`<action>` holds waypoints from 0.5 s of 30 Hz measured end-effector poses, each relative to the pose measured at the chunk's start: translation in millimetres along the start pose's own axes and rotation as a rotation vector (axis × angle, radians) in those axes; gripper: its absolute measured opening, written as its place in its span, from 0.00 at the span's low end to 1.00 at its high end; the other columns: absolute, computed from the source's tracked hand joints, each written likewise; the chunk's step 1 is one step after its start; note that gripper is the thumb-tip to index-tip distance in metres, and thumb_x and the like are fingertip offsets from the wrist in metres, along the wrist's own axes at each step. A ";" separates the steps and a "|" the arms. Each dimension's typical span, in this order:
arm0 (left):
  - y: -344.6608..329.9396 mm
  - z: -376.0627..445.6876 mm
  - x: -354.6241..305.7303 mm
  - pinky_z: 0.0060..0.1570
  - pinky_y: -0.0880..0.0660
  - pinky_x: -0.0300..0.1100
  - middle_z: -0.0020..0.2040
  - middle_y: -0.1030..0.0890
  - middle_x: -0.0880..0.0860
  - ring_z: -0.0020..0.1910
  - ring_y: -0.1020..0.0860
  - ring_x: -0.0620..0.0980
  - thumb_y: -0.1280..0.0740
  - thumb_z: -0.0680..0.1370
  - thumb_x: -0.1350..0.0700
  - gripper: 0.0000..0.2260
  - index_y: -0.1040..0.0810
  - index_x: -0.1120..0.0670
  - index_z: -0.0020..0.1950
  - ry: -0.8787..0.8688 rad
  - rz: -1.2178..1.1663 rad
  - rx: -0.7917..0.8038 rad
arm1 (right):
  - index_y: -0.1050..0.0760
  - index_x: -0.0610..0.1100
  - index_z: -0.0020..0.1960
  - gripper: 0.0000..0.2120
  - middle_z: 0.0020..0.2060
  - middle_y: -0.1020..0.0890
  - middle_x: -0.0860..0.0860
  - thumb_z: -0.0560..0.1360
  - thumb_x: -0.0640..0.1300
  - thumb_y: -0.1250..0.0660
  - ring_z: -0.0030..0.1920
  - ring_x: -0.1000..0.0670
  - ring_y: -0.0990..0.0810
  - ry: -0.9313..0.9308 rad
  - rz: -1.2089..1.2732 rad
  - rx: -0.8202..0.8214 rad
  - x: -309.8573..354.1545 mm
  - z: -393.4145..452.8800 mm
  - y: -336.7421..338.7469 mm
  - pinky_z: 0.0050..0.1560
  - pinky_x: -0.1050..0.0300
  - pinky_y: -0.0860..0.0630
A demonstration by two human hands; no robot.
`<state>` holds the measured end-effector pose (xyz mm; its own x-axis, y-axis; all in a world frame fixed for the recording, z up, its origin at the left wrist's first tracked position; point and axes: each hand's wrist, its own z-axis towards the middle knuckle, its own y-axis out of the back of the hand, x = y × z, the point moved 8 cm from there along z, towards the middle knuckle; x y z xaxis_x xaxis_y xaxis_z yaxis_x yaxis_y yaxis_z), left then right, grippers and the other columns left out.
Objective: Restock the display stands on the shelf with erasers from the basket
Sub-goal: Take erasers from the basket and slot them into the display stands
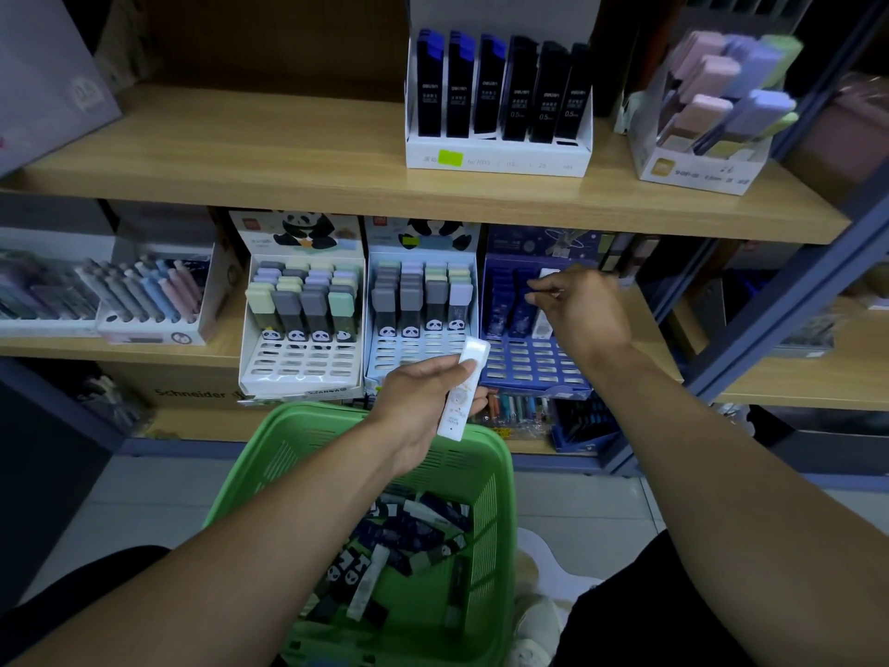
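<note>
Forearms fill the lower frame, both reaching up from over the green basket (pixel 495 474) at bottom centre. I note my left hand (pixel 423 402) gripping a white eraser (pixel 463 392) upright, just above the basket's far rim, presumably staged as the next piece to load. My right hand (pixel 577 305), right of centre, pinches something small and white at the blue display stand (pixel 534 368); the item is mostly hidden, so I cannot say what it is, though the fingers are clearly closed on it. I judge it is being seated in a slot. More erasers (pixel 409 546) lie loose in the basket below both hands. Two panda stands (pixel 300 363) sit left of the blue one, front rows empty.
</note>
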<state>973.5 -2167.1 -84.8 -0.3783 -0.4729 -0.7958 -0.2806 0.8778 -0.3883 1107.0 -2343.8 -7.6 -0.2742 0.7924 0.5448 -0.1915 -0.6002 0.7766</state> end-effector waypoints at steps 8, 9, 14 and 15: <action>2.7 -1.1 -1.3 0.42 0.17 0.43 0.49 0.14 0.60 0.47 0.14 0.55 0.28 0.76 0.62 0.14 0.20 0.61 0.61 -0.008 0.042 0.003 | 0.17 0.45 0.59 0.11 0.55 0.20 0.49 0.79 0.46 0.31 0.50 0.50 0.21 0.003 -0.160 0.039 -6.8 2.1 -6.9 0.48 0.58 0.26; 3.3 -1.0 -1.6 0.41 0.17 0.43 0.49 0.14 0.59 0.47 0.14 0.55 0.28 0.76 0.62 0.14 0.20 0.61 0.61 -0.013 0.049 -0.001 | 0.18 0.46 0.60 0.11 0.57 0.21 0.48 0.79 0.47 0.31 0.50 0.49 0.21 0.019 -0.172 0.038 -3.1 -0.3 -6.4 0.48 0.59 0.26; 4.1 2.0 -3.5 0.43 0.19 0.40 0.52 0.14 0.57 0.49 0.14 0.53 0.26 0.75 0.61 0.13 0.19 0.60 0.60 -0.060 0.108 -0.030 | 0.16 0.49 0.51 0.09 0.44 0.15 0.54 0.77 0.53 0.29 0.37 0.60 0.19 -0.032 0.283 0.220 21.8 -24.8 -11.3 0.43 0.67 0.22; 2.4 2.4 -4.0 0.44 0.19 0.41 0.52 0.14 0.57 0.49 0.14 0.53 0.26 0.75 0.60 0.13 0.19 0.60 0.59 -0.074 0.115 -0.028 | 0.16 0.49 0.49 0.09 0.41 0.14 0.53 0.77 0.54 0.29 0.36 0.56 0.17 -0.066 0.404 0.337 27.0 -34.2 -17.7 0.43 0.62 0.19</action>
<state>976.4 -2162.9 -83.7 -0.3436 -0.3617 -0.8667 -0.2642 0.9228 -0.2803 1070.8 -2315.5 -17.4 -0.2010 0.5166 0.8323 0.2339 -0.7997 0.5529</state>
